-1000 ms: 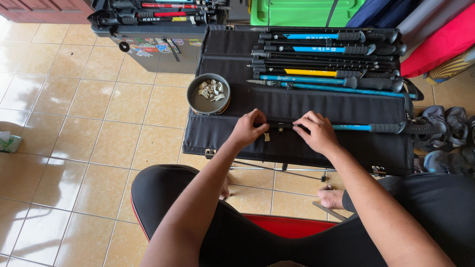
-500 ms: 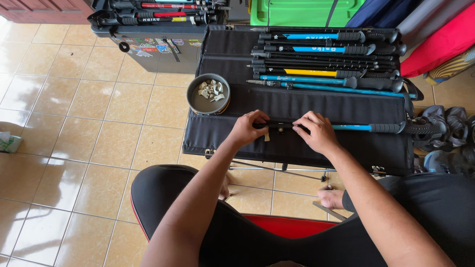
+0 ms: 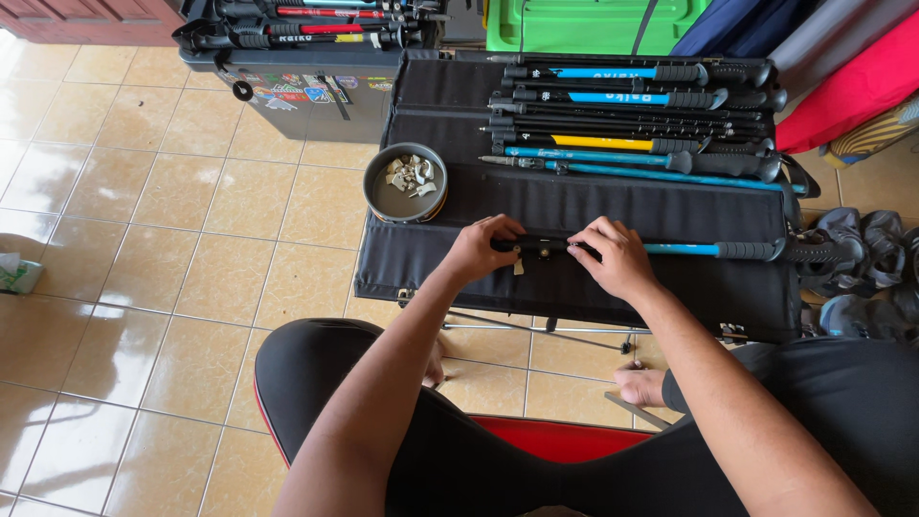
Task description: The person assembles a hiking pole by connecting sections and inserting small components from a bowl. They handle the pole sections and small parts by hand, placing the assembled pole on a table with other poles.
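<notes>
1. The left hand (image 3: 481,251) is closed around the dark end of a pole (image 3: 689,250) lying across the black tabletop (image 3: 574,206)
2. The right hand (image 3: 617,257) grips the same pole just beside the left, fingers curled over a black clamp (image 3: 543,248) between the two hands
3. Beyond the right hand the pole runs on as a blue shaft to a black grip (image 3: 756,251) at the far right edge
4. A small pale tag (image 3: 518,267) hangs from the pole just under the left hand
5. A round grey bowl (image 3: 405,182) of small pale parts sits just beyond the left hand, on the tabletop's corner
6. A row of poles (image 3: 632,115), blue, yellow and black, lies well beyond both hands
7. A dark case (image 3: 306,67) with red and black poles on top stands further beyond the left hand
8. Grey shoes (image 3: 862,278) lie on the floor right of the right hand
</notes>
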